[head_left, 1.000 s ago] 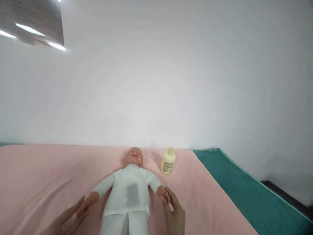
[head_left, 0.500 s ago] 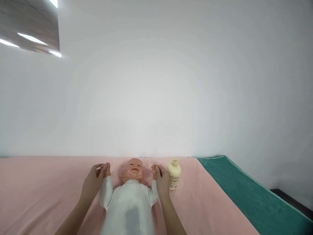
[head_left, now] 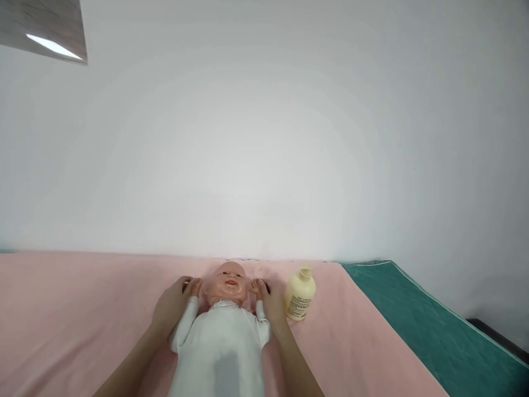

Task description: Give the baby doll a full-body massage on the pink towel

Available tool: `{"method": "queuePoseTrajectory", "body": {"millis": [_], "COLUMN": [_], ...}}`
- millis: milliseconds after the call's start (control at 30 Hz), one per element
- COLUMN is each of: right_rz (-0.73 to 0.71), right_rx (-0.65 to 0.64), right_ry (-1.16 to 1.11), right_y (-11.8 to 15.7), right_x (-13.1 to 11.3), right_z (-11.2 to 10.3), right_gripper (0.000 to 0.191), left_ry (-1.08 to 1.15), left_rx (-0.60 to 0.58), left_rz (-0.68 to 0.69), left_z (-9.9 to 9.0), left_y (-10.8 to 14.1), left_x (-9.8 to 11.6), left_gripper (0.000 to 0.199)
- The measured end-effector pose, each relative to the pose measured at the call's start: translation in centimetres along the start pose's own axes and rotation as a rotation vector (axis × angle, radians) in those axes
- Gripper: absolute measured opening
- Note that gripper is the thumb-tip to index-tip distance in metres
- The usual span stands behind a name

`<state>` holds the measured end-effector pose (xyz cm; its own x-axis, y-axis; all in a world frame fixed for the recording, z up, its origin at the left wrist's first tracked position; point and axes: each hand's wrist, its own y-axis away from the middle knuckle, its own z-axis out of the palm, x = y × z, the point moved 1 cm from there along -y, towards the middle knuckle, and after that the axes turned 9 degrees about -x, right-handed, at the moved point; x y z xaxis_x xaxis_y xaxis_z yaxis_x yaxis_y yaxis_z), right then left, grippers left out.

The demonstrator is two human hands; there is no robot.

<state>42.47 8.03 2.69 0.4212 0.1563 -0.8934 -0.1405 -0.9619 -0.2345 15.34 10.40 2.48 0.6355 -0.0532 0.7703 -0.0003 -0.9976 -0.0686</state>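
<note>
A baby doll point(head_left: 223, 342) in a white long-sleeved garment lies on its back, its head toward the wall and both arms raised beside its head. My left hand point(head_left: 173, 302) has its fingers closed on the doll's hand at the left of the head. On the other side, my right hand point(head_left: 273, 304) grips the doll's other hand, the fingers partly hidden behind it. Just right of my right hand a pale yellow bottle point(head_left: 300, 293) with printed text stands upright. The doll's legs are out of view.
A pink cloth point(head_left: 339, 342) lies under the doll and the bottle. Green covering point(head_left: 421, 320) shows beyond its right edge. A white wall point(head_left: 248, 138) rises behind, with a shiny panel point(head_left: 45, 27) at upper left. Something dark point(head_left: 500, 336) sits low at far right.
Both of the doll's hands have moved inward, closer to its head, with my hands still on them. The view has shifted slightly, so the bottle appears farther right.
</note>
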Motion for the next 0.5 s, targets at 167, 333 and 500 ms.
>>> {"method": "queuePoseTrajectory", "body": {"millis": [167,333,500], "right_rz": [-0.124,-0.244,-0.235], "right_rx": [0.062,0.146,0.186], "right_ry": [-0.073,-0.078,-0.026], "right_y": [2.1,5.9,11.3], "right_x": [-2.5,-3.8,-5.0], "right_z": [-0.2,-1.2,-2.9], "right_gripper": [0.039,0.033,0.030], "left_ry": [-0.016,-0.104,-0.163], "left_rx": [0.120,0.225,0.261], "left_rz": [0.064,0.173,0.130], "left_z": [-1.4,-3.1,-5.1], "left_y": [2.5,6.6,11.5], "left_x": [3.0,4.5,2.5], "left_gripper": [0.049,0.045,0.046]}}
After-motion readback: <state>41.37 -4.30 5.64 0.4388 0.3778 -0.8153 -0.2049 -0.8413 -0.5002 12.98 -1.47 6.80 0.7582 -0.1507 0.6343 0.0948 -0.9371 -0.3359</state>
